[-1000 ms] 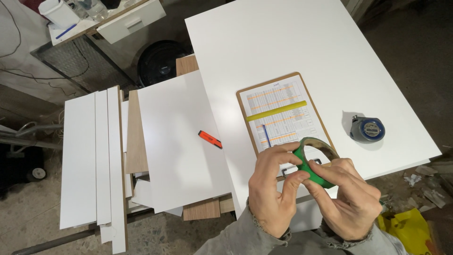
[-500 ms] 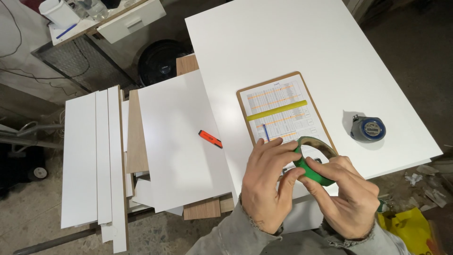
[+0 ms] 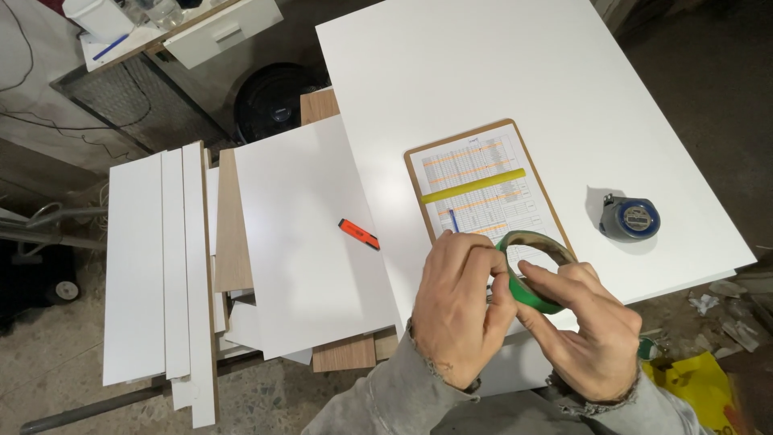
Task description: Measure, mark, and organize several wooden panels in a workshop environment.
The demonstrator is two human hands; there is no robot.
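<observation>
Low in the frame, right of centre, both hands meet on a roll of green adhesive tape [image 3: 527, 270] with a brown cardboard core, held just above the near edge of the large white laminated board that serves as a bench [image 3: 483, 72]. The left hand [image 3: 459, 310] is closed on the roll's left side, thumb and forefinger pinched at its rim. The right hand [image 3: 588, 326] grips it from below and the right, forefinger laid along the green outer band. The work in hand appears to be finding and lifting the loose end of the tape, though the fingers hide that spot and I cannot be sure an end is free. Peeling it would call for a fingernail under the edge while the other hand keeps the roll from turning.

Under the roll lies a brown clipboard with a printed, colour-striped sheet [image 3: 479, 181]. A blue-grey tape measure [image 3: 630, 217] sits right of it, well apart. An orange marker [image 3: 358, 234] rests on a lower white panel [image 3: 298, 242], left of centre.
</observation>
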